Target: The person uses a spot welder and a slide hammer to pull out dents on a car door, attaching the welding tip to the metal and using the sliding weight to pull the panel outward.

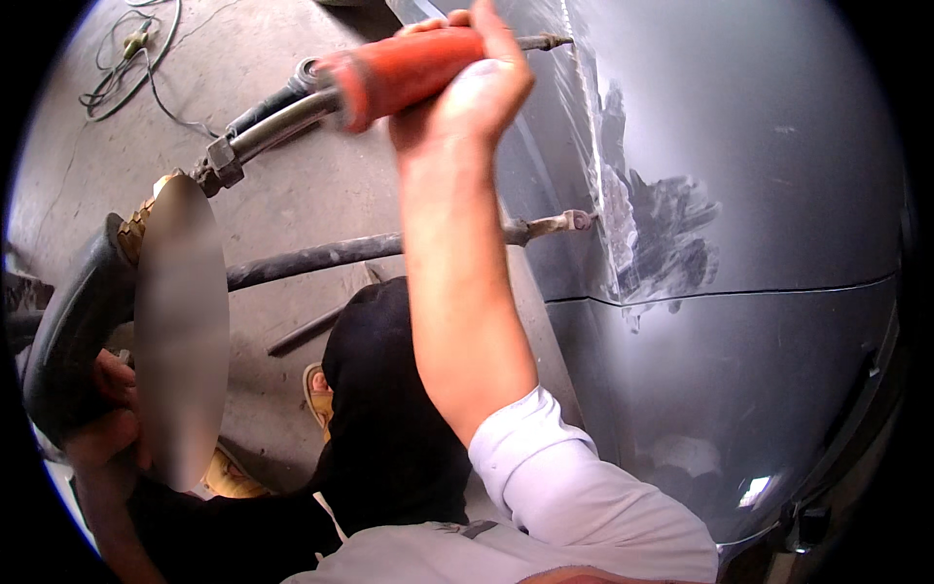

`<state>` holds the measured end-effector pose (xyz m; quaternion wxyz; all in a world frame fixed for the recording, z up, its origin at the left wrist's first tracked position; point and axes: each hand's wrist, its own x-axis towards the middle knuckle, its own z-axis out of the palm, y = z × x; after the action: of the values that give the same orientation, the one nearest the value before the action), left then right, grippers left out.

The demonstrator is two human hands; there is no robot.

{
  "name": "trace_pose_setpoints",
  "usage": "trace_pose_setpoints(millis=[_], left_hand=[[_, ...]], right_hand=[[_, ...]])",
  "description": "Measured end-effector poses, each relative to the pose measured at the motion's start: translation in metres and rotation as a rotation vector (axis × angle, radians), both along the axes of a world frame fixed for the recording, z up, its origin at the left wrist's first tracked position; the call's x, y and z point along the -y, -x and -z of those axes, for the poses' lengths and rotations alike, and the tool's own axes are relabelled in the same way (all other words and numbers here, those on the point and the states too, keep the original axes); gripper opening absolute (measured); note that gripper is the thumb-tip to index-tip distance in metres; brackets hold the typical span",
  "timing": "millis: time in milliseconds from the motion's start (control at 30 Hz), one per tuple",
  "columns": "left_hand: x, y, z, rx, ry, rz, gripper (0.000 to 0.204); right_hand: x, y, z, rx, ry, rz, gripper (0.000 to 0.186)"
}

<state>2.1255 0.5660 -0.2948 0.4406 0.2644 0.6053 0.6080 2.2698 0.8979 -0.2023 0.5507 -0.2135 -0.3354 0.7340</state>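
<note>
My right hand [457, 107] is wrapped round the red cylinder [409, 73] of a slide hammer dent puller, its arm reaching up from the lower right. The tool's thin metal tip [547, 43] meets the grey car panel [739, 146] at a bare, scraped crease [589, 127]. Behind the cylinder, a metal rod [287, 125] runs to a nut and brass fitting, then to a thick black curved handle [73, 311]. My left hand [107, 419] is closed round the lower part of this handle. A blurred oval hides some of the hand and tool.
A black cable [316, 261] crosses behind my right forearm to a metal lug [576, 221] against the panel's edge. A thin cord [146, 58] lies coiled on the concrete floor [272, 39]. A dark bar [304, 333] lies near a sandalled foot [318, 391].
</note>
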Motion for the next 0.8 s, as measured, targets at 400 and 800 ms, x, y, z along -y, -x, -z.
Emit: trace_pose_setpoints(millis=[400, 800], left_hand=[[0.017, 0.021, 0.038, -0.487, 0.078, -0.157, 0.041], [0.001, 0.005, 0.001, 0.134, 0.015, -0.103, 0.052]], right_hand=[[0.011, 0.002, 0.021, -0.157, 0.037, -0.122, 0.027], [0.004, 0.006, 0.025, -0.072, -0.087, -0.04, 0.03]])
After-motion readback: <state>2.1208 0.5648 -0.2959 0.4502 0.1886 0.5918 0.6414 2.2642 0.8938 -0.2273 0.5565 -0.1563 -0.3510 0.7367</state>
